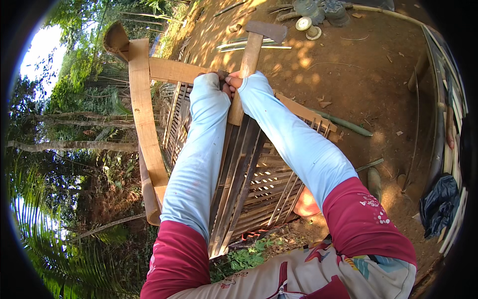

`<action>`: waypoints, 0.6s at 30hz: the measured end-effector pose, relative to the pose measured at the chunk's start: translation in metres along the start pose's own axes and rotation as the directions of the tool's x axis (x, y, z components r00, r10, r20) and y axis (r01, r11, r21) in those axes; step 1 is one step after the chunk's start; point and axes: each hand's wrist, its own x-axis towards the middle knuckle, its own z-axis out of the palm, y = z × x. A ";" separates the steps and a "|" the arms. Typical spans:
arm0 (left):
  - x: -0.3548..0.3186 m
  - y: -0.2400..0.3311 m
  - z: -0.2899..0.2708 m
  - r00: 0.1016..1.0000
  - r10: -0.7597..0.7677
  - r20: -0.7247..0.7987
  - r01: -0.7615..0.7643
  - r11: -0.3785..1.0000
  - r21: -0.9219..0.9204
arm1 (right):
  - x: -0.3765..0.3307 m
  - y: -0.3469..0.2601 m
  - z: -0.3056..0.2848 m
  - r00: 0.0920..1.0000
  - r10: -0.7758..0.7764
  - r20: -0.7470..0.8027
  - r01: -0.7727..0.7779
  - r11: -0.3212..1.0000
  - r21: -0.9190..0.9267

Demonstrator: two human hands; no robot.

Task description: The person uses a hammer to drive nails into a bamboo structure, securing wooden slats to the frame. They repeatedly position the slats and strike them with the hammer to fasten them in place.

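Both my arms, in pale blue sleeves, reach forward over a slatted bamboo frame [259, 179]. My left hand [222, 82] and my right hand [234, 79] meet on the wooden handle of a hammer [247, 65], both gripping it. The hammer's dark metal head [266, 31] points away from me, above the brown earth. Only a few fingers show past the sleeve cuffs. A wooden plank [174, 71] runs across just beyond my left hand.
A long curved wooden board [144, 114] stands at the left of the frame. Bamboo sticks [254, 45], round lids [307, 27] and containers lie on the dirt ahead. A bamboo fence [448, 124] and a dark bag [438, 202] are at the right. Trees fill the left.
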 end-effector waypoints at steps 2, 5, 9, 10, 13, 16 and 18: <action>0.003 0.004 -0.004 0.997 -0.035 0.073 0.042 0.995 -0.096 | 0.004 0.000 0.000 1.000 -0.022 -0.011 0.022 0.999 -0.033; 0.003 0.003 -0.002 0.999 -0.017 0.036 0.018 0.999 -0.037 | 0.008 0.002 0.002 0.999 -0.049 -0.016 0.046 0.988 -0.150; 0.000 -0.001 0.002 1.000 -0.011 0.006 0.011 1.000 -0.010 | -0.011 -0.019 0.008 0.995 -0.087 -0.050 0.058 0.905 -0.422; -0.001 0.000 0.003 0.999 0.033 -0.034 -0.032 0.999 0.020 | -0.016 -0.023 0.008 0.991 -0.104 -0.078 0.053 0.870 -0.489; -0.003 0.007 0.002 0.996 0.038 -0.079 -0.038 0.999 0.001 | -0.019 -0.025 0.011 0.989 -0.112 -0.101 0.051 0.880 -0.473; -0.004 0.001 0.005 0.998 -0.007 -0.060 0.005 0.999 -0.042 | -0.031 -0.027 0.014 0.981 -0.151 -0.122 0.079 0.885 -0.459; -0.004 -0.003 0.010 0.998 -0.013 -0.057 0.009 0.998 -0.067 | -0.024 -0.021 0.011 0.988 -0.141 -0.066 0.106 0.921 -0.374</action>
